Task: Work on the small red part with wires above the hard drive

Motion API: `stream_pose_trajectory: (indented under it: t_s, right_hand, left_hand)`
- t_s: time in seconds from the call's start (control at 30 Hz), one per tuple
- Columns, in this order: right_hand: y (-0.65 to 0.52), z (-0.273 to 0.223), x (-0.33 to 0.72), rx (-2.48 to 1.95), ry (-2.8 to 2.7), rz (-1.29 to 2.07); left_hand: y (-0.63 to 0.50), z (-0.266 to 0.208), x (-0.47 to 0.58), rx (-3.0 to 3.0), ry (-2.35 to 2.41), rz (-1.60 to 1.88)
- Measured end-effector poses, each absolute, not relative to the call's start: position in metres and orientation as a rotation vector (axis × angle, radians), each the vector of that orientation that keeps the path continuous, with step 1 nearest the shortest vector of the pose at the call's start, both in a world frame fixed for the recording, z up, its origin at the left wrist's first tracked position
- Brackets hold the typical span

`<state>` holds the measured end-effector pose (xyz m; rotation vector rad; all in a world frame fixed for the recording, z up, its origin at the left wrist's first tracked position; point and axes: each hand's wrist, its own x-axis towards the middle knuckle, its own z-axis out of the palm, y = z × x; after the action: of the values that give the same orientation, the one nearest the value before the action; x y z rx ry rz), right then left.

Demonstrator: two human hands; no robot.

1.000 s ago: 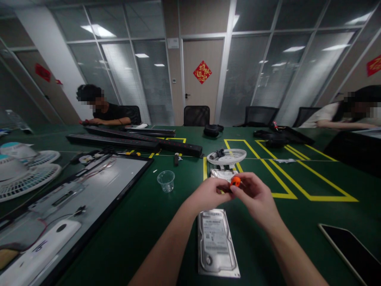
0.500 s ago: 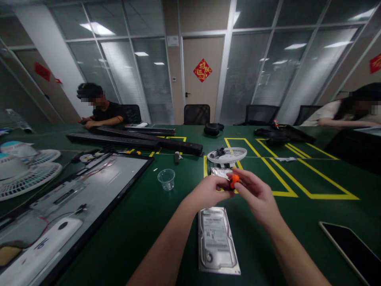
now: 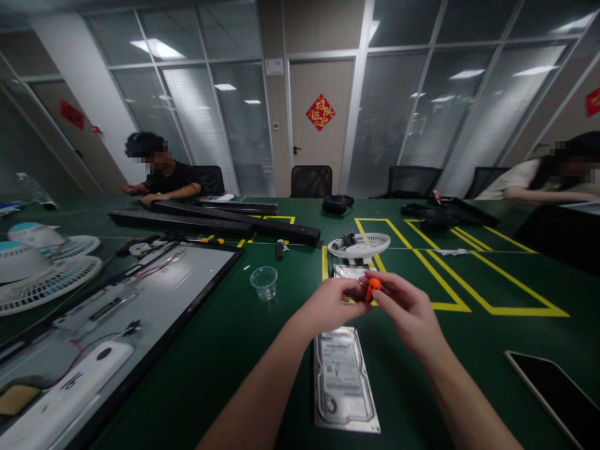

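A small, rounded orange piece [image 3: 374, 287] is gripped by both left hand [image 3: 334, 305] and right hand [image 3: 407, 309], above the green tabletop [image 3: 210, 350]. Toward six o'clock, a flat metallic hard drive [image 3: 347, 384] is laid; at nine, a clear, tapered plastic cup [image 3: 265, 284].

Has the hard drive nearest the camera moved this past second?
No. The near hard drive keeps its place relative to the clear plastic cup; both shift slightly together in the picture.
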<state>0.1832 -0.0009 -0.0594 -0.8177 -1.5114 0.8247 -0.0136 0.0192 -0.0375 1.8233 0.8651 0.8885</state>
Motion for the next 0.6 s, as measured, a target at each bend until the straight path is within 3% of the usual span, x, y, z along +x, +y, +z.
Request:
stream_pose_trajectory:
  t_s: [0.6]
  right_hand:
    - [-0.001,-0.059,0.178,-0.816,-1.507,0.784]
  left_hand:
    - [0.012,-0.05,-0.018,1.934,0.904,0.996]
